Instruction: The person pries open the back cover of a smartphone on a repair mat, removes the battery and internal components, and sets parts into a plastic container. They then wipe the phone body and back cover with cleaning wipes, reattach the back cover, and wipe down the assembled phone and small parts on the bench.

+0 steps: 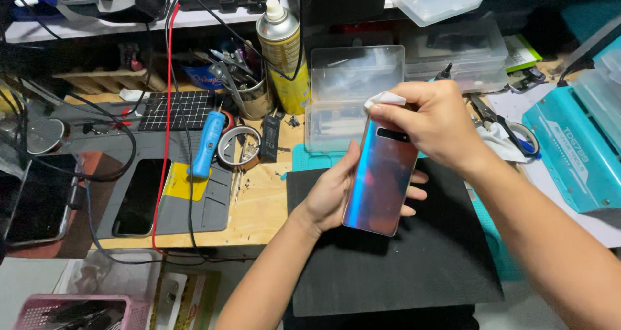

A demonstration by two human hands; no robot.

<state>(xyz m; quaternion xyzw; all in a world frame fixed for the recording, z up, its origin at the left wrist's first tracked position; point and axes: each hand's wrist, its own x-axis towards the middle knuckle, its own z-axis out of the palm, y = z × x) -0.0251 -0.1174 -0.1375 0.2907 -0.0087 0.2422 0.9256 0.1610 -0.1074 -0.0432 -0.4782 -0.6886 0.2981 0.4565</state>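
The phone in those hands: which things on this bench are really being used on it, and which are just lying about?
In use:
- phone, shiny back up, held in left hand
- white wipe, pinched in right hand at the phone's top edge
- black mat beneath

Lying about:
- yellow spray can
- blue tool
- tape roll
- clear plastic boxes
- teal machine

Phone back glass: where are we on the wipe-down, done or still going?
In hand: the left hand cradles the phone back-up over the black mat, while the right hand presses a small white wipe at the top edge by the camera strip. Done: the glass below looks glossy and streak-free. Left: likely just that camera area; the screen side is hidden, so I can't tell its state.
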